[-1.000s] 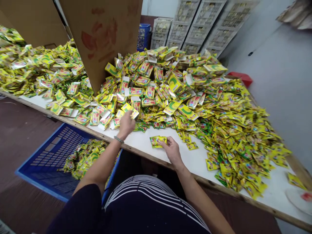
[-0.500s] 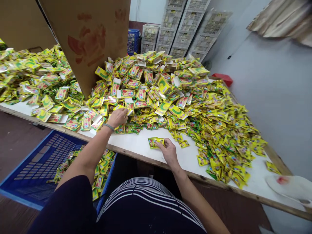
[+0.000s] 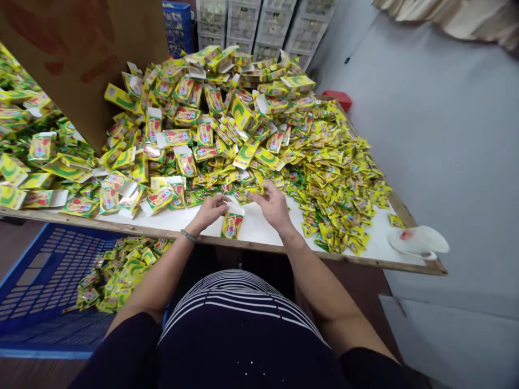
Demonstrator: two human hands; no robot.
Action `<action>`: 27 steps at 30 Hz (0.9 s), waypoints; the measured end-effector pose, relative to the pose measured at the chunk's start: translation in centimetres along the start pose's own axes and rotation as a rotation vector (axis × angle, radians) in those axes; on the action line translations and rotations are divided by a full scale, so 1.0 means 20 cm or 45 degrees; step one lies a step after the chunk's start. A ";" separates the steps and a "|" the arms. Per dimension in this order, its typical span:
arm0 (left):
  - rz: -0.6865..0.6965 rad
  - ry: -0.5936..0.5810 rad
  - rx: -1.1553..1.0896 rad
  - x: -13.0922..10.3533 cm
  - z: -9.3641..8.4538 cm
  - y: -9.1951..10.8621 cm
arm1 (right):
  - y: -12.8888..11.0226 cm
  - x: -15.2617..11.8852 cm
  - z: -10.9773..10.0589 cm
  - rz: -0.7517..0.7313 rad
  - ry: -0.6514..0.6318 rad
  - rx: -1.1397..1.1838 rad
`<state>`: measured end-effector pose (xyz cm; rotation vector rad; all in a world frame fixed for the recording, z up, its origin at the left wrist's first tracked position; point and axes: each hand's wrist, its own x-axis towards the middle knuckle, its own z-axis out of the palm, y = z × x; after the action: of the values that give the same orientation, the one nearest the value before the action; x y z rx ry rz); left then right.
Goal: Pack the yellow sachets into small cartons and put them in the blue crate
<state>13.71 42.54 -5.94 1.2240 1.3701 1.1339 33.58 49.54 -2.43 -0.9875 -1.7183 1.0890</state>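
My left hand [image 3: 212, 212] pinches the upper edge of a small yellow-green printed box [image 3: 232, 226], by its raised white flap. The box stands tilted near the table's front edge, its open end facing away from me. My right hand [image 3: 274, 206] is closed on a small yellow sachet [image 3: 255, 190], held just beyond the box and to its right; whether there is more than one sachet cannot be made out. Behind both hands rises a heap of similar boxes [image 3: 205, 132], many with white flaps open. To the right spreads a pile of loose yellow sachets [image 3: 340, 183].
An upright cardboard sheet [image 3: 133, 32] divides the heap on the left. Below the table edge sits a blue crate [image 3: 24, 313] partly filled with yellow-green packs. A white scoop [image 3: 421, 240] lies at the right end. Stacked white crates [image 3: 243, 21] and a red container [image 3: 338, 99] are behind.
My left hand has come from the heap toward the front edge with a box. The right hand has raised the sachet toward the box. The view has shifted right and down.
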 end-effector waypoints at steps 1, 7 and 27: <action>-0.025 0.012 -0.106 0.00 0.04 -0.05 | 0.02 0.02 0.00 0.007 -0.058 -0.077; -0.086 0.015 -0.251 -0.03 0.12 -0.18 | 0.13 0.02 -0.03 0.065 -0.262 -0.399; -0.113 -0.079 -0.354 -0.05 0.10 -0.16 | 0.08 0.12 0.06 -0.255 -0.457 -0.554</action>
<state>15.40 41.41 -9.30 0.9808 1.1644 1.1698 31.96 51.81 -3.59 -0.8850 -2.3613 0.8101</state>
